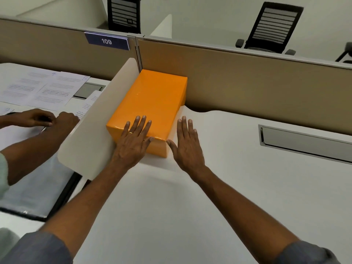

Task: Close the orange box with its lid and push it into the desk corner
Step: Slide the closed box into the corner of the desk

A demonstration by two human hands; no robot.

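Observation:
The orange box (152, 100) lies shut under its lid on the white desk (219, 168). Its far end touches the brown partition (247, 80) and its left side runs along the white divider (99, 130), in the desk corner. My left hand (134, 140) rests flat with fingers spread on the lid's near end. My right hand (185, 143) hovers flat and open just right of the box's near corner, its thumb beside the box wall; it holds nothing.
Beyond the divider, another person's hands (47, 119) work on papers (43, 86). A metal cable slot (304, 143) is set in the desk at right. Two black chairs (274, 29) stand behind the partition, which bears a sign (107, 41) reading 109.

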